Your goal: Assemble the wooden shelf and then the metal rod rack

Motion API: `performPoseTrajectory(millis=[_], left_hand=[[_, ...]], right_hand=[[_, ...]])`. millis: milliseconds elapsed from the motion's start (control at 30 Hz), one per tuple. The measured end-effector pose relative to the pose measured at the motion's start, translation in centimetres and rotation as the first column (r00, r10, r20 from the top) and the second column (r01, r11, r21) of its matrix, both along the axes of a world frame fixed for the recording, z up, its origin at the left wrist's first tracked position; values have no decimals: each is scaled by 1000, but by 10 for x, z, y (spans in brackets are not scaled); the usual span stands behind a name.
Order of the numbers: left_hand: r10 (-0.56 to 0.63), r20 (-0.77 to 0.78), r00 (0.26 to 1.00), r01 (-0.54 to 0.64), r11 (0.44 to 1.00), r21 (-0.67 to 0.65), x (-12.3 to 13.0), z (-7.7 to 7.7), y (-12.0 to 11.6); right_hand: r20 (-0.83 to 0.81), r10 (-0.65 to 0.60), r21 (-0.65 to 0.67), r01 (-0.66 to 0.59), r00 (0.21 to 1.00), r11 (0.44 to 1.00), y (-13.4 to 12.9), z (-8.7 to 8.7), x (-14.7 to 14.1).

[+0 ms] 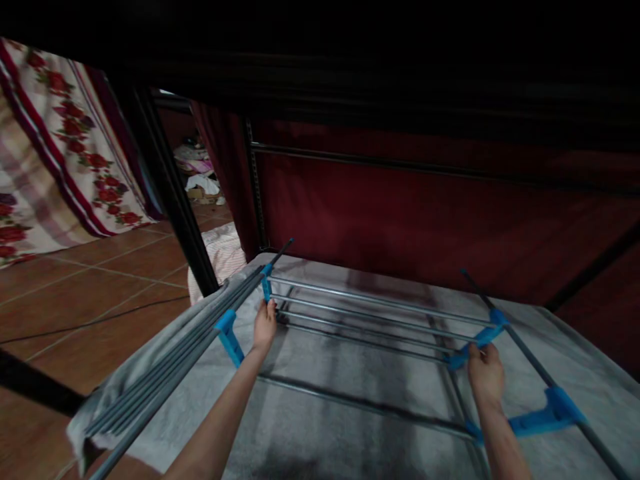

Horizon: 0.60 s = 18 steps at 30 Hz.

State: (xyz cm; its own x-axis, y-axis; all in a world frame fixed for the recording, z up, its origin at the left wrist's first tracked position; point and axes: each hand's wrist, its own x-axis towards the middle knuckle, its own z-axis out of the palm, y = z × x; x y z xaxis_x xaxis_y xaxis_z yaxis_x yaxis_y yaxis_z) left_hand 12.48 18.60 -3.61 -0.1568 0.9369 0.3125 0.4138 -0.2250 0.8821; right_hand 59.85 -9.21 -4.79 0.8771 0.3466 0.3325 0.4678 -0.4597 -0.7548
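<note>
A rack of grey metal tubes joined by blue plastic brackets stands on a grey cloth. At the far left, my left hand [265,325] is closed around the lower end of a blue bracket [267,283], where crosswise rods [360,307] meet it. My right hand [486,375] pinches the matching right bracket [493,328] near the rods' other ends; its fingertips are partly hidden. Closer to me are another left bracket [231,339] and another right bracket [547,415]. A lower crossbar [365,404] runs between the two sides.
Several loose-looking rods [185,353] lie side by side along the left edge. Dark metal posts [165,180] and an overhead dark surface [320,60] enclose the space. Behind hangs a dark red cloth [380,220]. Left are a tiled floor [100,293] with a cable [100,323] and a flowered cloth [75,147].
</note>
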Motion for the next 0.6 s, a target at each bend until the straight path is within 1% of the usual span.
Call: performPoseTrajectory(millis=[100,200,300,500,600], left_hand=[[-6,-28,1000,7,1000,6,14,-3,7],[19,-41,999,-20,1000,-6,25,-8,12],[48,-49,998,-49,999,-20,30,-14,13],[49,-55,997,-51,998,-29,31,-22,13],[35,-45,998,-36,999,-25,31,-24,11]], right_hand=[[12,-82,-74,83,997,994,-3,7,14],[7,-58,-140,59,998,988,-4,10,19],[-18,-32,-178,28,999,984,-3,6,18],[8,-95,-171,95,995,981,0,-10,23],[-51,-51,-108,45,997,993,0,-16,25]])
